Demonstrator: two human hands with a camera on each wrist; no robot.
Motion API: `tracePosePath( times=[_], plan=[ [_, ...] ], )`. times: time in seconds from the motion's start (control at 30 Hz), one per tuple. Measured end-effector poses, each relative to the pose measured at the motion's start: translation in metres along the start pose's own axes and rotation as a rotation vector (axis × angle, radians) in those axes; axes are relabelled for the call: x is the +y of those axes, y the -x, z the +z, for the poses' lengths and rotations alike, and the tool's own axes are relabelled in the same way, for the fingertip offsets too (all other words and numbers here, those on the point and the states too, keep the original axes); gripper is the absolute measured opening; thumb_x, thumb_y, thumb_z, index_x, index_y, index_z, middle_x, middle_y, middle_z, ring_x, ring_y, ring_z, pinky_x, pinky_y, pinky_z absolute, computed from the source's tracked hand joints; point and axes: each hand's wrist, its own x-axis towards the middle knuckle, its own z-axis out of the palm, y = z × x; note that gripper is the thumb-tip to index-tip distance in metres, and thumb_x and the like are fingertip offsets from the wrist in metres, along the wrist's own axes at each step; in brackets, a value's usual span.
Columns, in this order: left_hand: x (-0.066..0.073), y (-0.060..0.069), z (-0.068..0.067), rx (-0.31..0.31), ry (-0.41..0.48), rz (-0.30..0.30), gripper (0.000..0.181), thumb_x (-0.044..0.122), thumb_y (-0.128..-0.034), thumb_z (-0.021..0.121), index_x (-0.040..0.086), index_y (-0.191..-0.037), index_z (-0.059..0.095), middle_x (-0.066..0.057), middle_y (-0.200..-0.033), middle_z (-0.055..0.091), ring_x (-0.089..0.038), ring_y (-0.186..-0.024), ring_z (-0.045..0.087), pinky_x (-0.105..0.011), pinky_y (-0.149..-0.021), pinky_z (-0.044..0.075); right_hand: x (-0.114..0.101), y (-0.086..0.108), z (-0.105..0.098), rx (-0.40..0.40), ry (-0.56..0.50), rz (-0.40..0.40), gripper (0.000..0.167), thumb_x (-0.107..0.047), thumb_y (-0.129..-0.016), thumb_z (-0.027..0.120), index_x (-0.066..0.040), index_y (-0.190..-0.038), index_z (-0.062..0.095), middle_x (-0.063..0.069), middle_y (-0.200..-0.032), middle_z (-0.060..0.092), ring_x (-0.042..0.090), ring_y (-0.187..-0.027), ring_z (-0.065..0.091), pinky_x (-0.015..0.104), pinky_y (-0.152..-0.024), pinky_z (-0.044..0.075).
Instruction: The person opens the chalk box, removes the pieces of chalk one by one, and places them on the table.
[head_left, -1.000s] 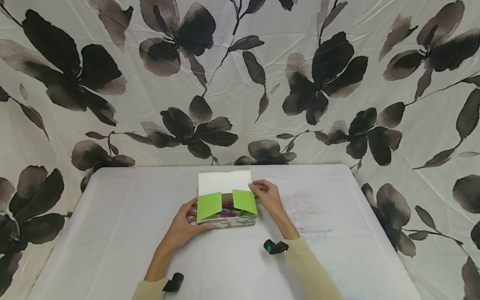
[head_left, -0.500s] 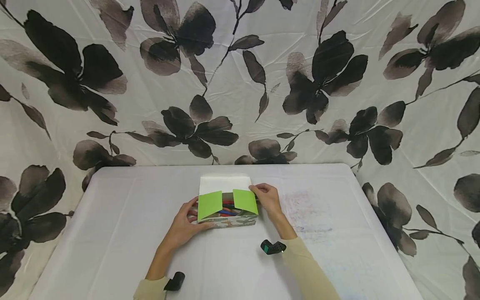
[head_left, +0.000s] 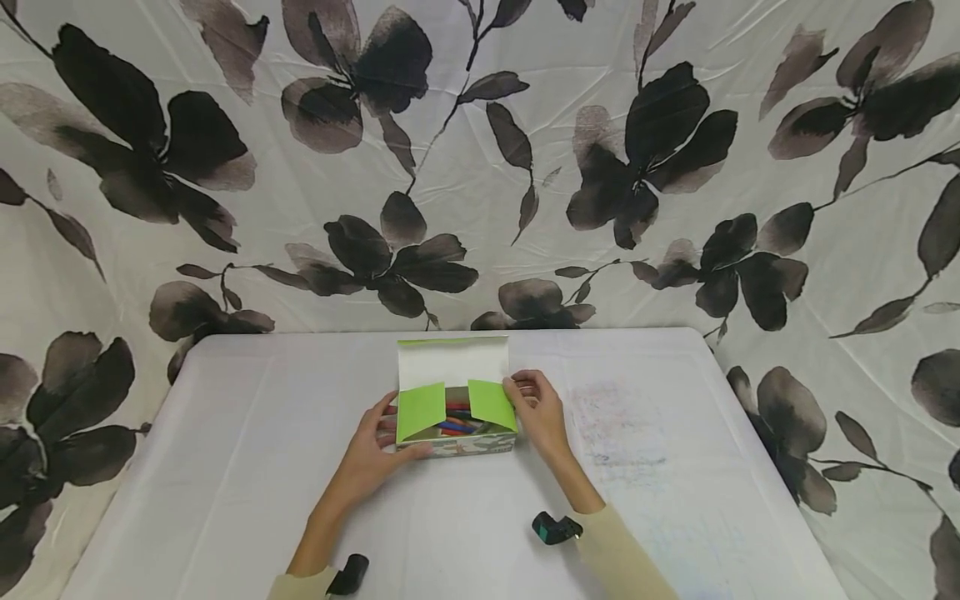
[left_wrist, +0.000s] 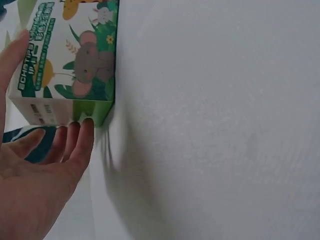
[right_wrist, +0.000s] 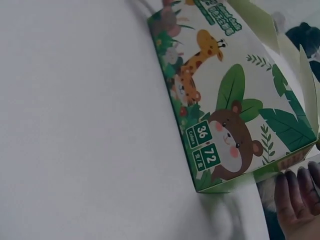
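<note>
A cardboard box (head_left: 457, 445) printed with cartoon animals stands on the table, its white-lined lid (head_left: 453, 363) raised at the back. Two green end flaps (head_left: 422, 411) fold inward over the opening, where several coloured sticks (head_left: 459, 423) show; crayons or chalk, I cannot tell. My left hand (head_left: 367, 461) grips the left end, thumb on the printed front and fingers (left_wrist: 85, 145) against the end panel. At the other end my right hand (head_left: 543, 421) holds the box, thumb near the right flap's corner and fingertips (right_wrist: 285, 192) against the end panel.
A white-covered table (head_left: 225, 467) surrounds the box. Faint red and blue smudges (head_left: 622, 442) mark its right side. A floral cloth (head_left: 480, 167) hangs behind the far edge. A black camera (head_left: 557, 527) is on each wrist.
The lid tipped slightly, then came back up, its top edge now showing green. My right hand has shifted a little down and to the right along the box's end. The left hand stays put.
</note>
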Motion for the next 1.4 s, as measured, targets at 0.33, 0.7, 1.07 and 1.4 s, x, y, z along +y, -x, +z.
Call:
tracePosePath(
  times=[0.33, 0.7, 1.07, 1.4],
  plan=[
    [0.012, 0.012, 0.007, 0.176, -0.051, 0.183, 0.083, 0.024, -0.0819, 0.09, 0.008, -0.151, 0.048, -0.013, -0.136, 0.051, -0.028, -0.114, 0.056, -0.047, -0.096, 0.055, 0.002, 0.024, -0.012, -0.103, 0.093, -0.338, 0.036, -0.019, -0.094, 0.078, -0.004, -0.123, 0.064, 0.009, -0.122, 0.061, 0.027, -0.111, 0.062, 0.039, -0.091, 0.057],
    [0.017, 0.014, 0.018, 0.347, -0.13, 0.336, 0.048, 0.01, -0.079, 0.091, 0.002, -0.122, 0.071, -0.011, -0.12, 0.062, -0.023, -0.103, 0.063, -0.021, -0.089, 0.054, 0.007, 0.04, -0.016, -0.124, 0.176, -0.461, 0.042, -0.018, -0.087, 0.085, -0.007, -0.123, 0.065, 0.008, -0.127, 0.059, 0.025, -0.118, 0.059, 0.041, -0.099, 0.054],
    [0.015, 0.02, 0.017, 0.403, 0.002, 0.381, 0.032, 0.004, -0.0889, 0.081, 0.001, -0.119, 0.071, -0.01, -0.113, 0.069, -0.023, -0.1, 0.064, -0.019, -0.086, 0.055, 0.007, 0.045, -0.023, -0.106, 0.108, -0.419, 0.029, -0.015, -0.101, 0.07, -0.002, -0.125, 0.063, 0.011, -0.122, 0.064, 0.027, -0.113, 0.064, 0.034, -0.092, 0.058],
    [0.02, 0.033, 0.013, 0.452, 0.142, 0.163, 0.026, 0.01, -0.0937, 0.077, -0.004, -0.115, 0.072, -0.016, -0.111, 0.072, -0.001, -0.094, 0.065, -0.012, -0.084, 0.054, 0.003, 0.058, -0.033, -0.079, -0.024, -0.247, 0.015, -0.008, -0.107, 0.057, 0.004, -0.113, 0.063, 0.017, -0.105, 0.072, 0.035, -0.097, 0.071, 0.037, -0.08, 0.062]
  ],
)
